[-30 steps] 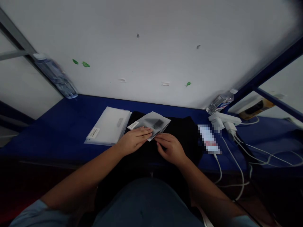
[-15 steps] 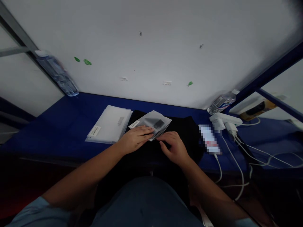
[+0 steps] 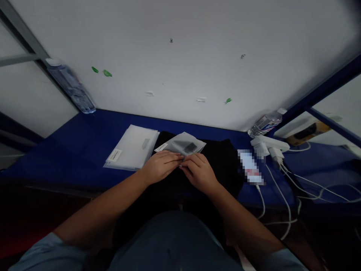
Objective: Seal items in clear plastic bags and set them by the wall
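1. At centre of the blue surface [image 3: 70,150], both hands meet on a clear pouch [image 3: 184,145] that lies flat on a black cloth [image 3: 222,160].
2. Left hand [image 3: 159,167]: palm down, fingers straight and together, pressed flat on the pouch's near-left edge. Not wrapped round it.
3. Right hand [image 3: 199,173]: fingers curled, tips at the pouch's near edge, touching the left fingertips. Can't tell if they pinch the film or just rest on it.
4. Clear pouch sits at 12 o'clock from the hands. It has a dark patch inside and a white label at its left corner.
5. Stack of clear pouches [image 3: 132,146] at 10 o'clock from the hands, just beside the cloth, with a white label on the near-left corner.
6. Phone [image 3: 249,165] at 3 o'clock from the right hand, on the surface just beside the cloth. Its screen is blurred and a cable is plugged in at the near end.
7. White power strip [image 3: 267,143] at 2 o'clock, plugs in it, white cables [image 3: 282,188] trailing off toward 4 o'clock.
8. Right bottle [image 3: 265,123] lies at 2 o'clock behind the strip, against the wall. Left bottle [image 3: 70,88] is at 10 o'clock in the far corner, tilted along the frame.
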`<state>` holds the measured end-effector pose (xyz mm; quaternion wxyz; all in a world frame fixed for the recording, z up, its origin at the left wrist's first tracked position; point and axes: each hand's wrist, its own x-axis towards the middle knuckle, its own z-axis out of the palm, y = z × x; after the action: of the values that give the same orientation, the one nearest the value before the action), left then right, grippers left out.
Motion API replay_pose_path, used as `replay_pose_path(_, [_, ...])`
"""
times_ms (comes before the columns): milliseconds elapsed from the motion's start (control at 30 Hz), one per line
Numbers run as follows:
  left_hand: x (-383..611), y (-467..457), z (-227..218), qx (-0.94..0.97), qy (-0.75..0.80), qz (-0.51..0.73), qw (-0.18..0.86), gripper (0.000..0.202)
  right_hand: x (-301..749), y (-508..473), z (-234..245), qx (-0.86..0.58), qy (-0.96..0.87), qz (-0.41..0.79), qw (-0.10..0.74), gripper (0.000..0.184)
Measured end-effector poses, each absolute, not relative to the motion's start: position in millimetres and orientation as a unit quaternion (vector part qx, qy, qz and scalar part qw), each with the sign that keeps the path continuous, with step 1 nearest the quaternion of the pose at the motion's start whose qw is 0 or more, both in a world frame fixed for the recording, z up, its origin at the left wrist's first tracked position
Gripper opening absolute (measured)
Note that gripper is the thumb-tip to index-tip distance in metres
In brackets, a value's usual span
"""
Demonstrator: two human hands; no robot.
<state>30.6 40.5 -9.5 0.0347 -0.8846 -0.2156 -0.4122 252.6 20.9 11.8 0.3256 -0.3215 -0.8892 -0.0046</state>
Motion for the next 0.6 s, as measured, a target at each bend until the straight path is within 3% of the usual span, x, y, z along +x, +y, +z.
replay_pose_path(333, [35, 34, 0, -0.859, -0.211, -0.466, 0.013, 0.024, 265, 31, 4, -0.363, -0.887, -0.095, 0.269, 0.025])
replay_pose_path(600, [31, 40, -1, -0.852, -0.198, -0.485, -0.016, 0.025, 291, 52, 10, -0.371, -0.894, -0.131, 0.215, 0.020])
